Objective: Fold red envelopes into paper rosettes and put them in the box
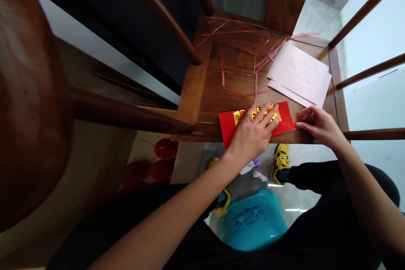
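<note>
A red envelope with gold lettering (286, 116) lies along the near edge of the wooden surface (210, 88). My left hand (255, 133) rests flat on top of it, fingers spread over the gold print. At the envelope's right end is my right hand (318, 126), its thumb and index finger pinched together at the corner; whether they grip the envelope is hard to make out. Behind my right hand lie white paper sheets (299, 69), overlapping each other. Thin pink strings (223, 65) are spread loosely over the back and middle of the wood.
Dark wooden rods (370, 71) rise at both sides of the surface. Below, between my legs, is a turquoise plastic stool (253, 219). Yellow shoes (281, 158) and paper scraps (259, 176) are on the floor. A large brown wooden piece (28, 93) fills the left edge.
</note>
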Tool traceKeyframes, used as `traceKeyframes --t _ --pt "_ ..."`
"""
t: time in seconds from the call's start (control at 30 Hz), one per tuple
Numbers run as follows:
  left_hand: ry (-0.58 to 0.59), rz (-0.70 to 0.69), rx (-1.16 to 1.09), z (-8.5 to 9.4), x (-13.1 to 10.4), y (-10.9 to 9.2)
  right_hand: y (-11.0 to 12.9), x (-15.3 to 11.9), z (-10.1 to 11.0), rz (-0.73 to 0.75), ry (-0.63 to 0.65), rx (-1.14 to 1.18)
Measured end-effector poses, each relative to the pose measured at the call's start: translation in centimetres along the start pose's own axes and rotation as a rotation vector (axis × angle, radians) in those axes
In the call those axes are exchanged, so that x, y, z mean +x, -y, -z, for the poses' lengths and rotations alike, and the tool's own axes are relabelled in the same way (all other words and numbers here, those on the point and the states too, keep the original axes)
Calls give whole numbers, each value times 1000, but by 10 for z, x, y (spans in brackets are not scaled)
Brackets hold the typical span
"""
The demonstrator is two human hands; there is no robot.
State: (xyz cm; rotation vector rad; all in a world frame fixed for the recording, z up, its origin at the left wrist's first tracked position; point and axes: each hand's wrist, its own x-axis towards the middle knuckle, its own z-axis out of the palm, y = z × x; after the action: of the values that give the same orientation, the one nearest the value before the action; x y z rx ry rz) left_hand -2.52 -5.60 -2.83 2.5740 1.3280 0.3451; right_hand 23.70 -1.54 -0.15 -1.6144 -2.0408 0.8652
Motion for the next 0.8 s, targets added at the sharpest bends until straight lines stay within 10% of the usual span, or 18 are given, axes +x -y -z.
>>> traceKeyframes --t 0.1,0.33,0.8 --pt "20 6 15 2 1 0 22 -9 -17 135 -212 -50" --pt "30 73 11 5 2 -1 42 -45 -79 339 63 -595" --pt "-147 155 -230 2 1 7 75 -9 -41 86 -159 -522"
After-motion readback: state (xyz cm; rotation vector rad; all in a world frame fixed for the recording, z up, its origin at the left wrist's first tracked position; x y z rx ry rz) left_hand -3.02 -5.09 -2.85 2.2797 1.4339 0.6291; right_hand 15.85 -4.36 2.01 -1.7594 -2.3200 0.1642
